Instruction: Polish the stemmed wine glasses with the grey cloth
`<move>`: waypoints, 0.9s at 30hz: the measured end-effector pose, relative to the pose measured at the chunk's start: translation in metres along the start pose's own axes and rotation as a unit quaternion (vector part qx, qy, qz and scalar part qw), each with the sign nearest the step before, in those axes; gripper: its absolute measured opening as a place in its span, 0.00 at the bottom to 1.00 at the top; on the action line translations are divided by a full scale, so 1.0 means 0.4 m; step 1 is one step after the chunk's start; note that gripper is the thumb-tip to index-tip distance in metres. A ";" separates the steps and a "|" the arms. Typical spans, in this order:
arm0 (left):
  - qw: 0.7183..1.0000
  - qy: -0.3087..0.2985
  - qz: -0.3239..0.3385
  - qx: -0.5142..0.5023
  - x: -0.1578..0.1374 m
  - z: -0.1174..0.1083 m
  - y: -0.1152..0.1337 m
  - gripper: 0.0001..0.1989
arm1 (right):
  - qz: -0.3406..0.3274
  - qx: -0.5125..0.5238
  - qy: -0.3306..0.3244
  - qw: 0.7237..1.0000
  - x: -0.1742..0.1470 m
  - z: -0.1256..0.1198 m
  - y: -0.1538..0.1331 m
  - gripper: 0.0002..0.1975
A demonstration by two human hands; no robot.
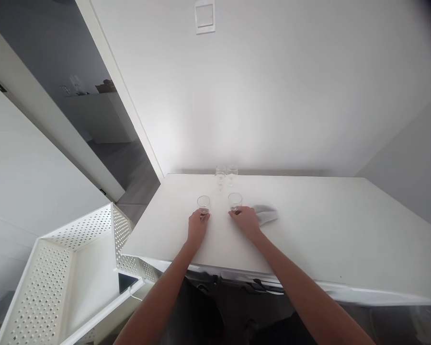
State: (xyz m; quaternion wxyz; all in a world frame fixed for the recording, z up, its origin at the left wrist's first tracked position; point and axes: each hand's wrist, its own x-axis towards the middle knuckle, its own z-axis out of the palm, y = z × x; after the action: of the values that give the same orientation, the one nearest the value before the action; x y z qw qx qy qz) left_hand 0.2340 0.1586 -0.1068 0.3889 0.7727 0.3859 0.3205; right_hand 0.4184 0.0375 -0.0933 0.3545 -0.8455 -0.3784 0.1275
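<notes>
My left hand (198,225) pinches the lower part of a clear stemmed glass (203,202), its fingers closed around the stem near the white tabletop (309,225). To the right, my right hand (244,219) has its fingers closed low on a second clear glass (234,199). Both glasses are upright, with a gap between them. Behind them, close to the wall, stands a small group of clear stemmed glasses (232,171). A grey cloth-like piece (267,214) lies just right of my right hand, partly covered by it.
A white perforated cart (53,282) stands at the table's left end. Along the back runs a white wall with a light switch (205,17). An open doorway at the left shows another room with a counter (109,117). Dark cables (262,284) hang below the front edge.
</notes>
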 end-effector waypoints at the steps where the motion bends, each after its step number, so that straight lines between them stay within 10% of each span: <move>1: 1.000 0.012 -0.001 0.007 -0.012 -0.005 -0.002 0.10 | -0.017 -0.012 -0.002 1.000 -0.036 0.008 -0.006 0.12; 12: 0.999 0.002 0.004 0.052 -0.065 -0.038 0.000 0.13 | -0.081 0.003 -0.041 0.996 -0.142 0.023 -0.022 0.07; 19: 0.999 -0.012 0.015 0.037 -0.081 -0.035 -0.002 0.19 | -0.076 0.062 -0.043 0.994 -0.181 -0.068 0.105 0.19; 27: 0.984 0.047 -0.039 -0.169 -0.035 -0.095 -0.069 0.16 | -0.019 -0.005 -0.002 1.000 -0.054 -0.155 0.224 0.10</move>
State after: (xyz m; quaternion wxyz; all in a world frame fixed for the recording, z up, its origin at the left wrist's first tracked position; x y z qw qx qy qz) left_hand 0.1872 0.1712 -0.1142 0.5075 0.6645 0.3735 0.4018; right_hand 0.4830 -0.0507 -0.1125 0.3519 -0.8399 -0.3953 0.1202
